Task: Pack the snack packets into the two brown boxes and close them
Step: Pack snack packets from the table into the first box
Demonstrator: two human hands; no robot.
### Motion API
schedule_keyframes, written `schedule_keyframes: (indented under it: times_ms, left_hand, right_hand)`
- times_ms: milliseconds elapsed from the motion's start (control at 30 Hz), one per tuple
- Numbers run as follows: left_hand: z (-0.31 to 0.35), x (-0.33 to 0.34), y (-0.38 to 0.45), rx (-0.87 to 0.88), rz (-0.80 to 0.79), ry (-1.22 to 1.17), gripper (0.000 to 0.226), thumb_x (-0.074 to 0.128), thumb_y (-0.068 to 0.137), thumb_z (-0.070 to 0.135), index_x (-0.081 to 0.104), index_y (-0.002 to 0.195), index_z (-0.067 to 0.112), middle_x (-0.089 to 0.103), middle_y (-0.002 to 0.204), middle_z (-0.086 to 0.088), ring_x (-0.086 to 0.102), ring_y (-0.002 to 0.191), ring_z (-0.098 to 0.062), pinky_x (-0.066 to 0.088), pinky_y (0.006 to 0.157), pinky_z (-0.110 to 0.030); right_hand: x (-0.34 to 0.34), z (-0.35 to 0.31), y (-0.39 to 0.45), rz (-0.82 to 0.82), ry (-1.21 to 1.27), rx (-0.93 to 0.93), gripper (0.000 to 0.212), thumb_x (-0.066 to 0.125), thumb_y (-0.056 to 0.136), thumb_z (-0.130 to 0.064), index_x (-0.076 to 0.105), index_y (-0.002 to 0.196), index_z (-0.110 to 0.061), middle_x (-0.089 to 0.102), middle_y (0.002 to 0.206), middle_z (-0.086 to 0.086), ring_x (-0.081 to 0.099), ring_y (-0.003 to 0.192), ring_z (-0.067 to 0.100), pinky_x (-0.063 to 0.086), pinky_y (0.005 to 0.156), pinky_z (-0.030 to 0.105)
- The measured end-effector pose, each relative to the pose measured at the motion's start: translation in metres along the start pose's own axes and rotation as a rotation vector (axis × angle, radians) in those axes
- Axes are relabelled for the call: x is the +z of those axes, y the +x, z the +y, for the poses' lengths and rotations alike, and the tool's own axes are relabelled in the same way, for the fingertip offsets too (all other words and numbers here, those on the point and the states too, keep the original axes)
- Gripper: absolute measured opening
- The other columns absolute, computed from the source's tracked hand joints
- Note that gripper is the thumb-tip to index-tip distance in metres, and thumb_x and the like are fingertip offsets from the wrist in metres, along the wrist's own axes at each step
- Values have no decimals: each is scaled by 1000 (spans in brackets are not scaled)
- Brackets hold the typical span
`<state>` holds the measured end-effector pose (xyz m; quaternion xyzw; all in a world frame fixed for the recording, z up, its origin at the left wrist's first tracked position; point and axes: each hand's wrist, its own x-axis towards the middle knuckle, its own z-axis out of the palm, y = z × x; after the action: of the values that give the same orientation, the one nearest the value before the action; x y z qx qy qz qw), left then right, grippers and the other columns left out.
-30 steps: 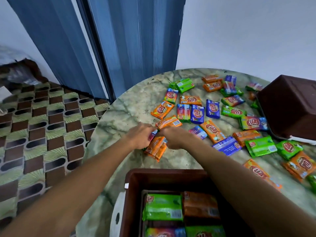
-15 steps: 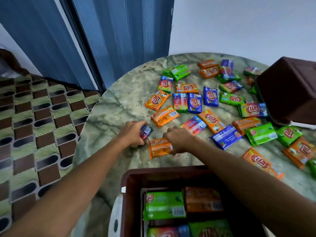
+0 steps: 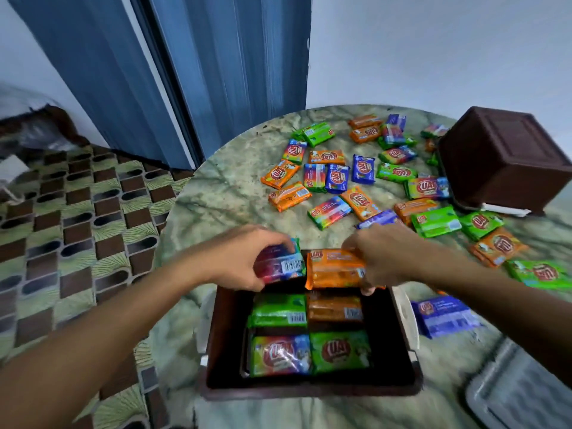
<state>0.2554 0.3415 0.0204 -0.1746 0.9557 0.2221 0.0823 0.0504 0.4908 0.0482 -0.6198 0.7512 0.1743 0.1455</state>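
L hand (image 3: 244,258) grips multicolour packet (image 3: 280,266), R hand (image 3: 382,255) grips orange packet (image 3: 335,269); both long axes run left-right over open brown box (image 3: 216,351). Fingertips partly hidden.

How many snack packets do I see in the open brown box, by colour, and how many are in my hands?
In the open brown box:
green packets: 2
orange packet: 1
multicolour packet: 1
Held:
held multicolour packet, left hand: 1
held orange packet, right hand: 1
Total: 6
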Motion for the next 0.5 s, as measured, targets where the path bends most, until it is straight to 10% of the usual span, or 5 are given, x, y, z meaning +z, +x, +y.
schedule_keyframes:
  times_ms: [200,500]
  left_hand:
    - [11,73,11,-3,-106,171,62,67,68,14,50,126,28,55,126,7,47,110,-18,47,89,-39]
    - [-1,108,3,20,62,192,51,65,80,22,55,130,21,47,141,-2,43,126,-20,45,98,-38]
  right_hand:
    - [71,-29,9,-2,-16,2,37,61,80,-22,56,116,-13,60,117,11,61,107,32,50,83,39]
    - [105,-47,18,22,30,28,46,56,89,-17,46,133,-9,51,129,14,59,113,33,50,85,39]
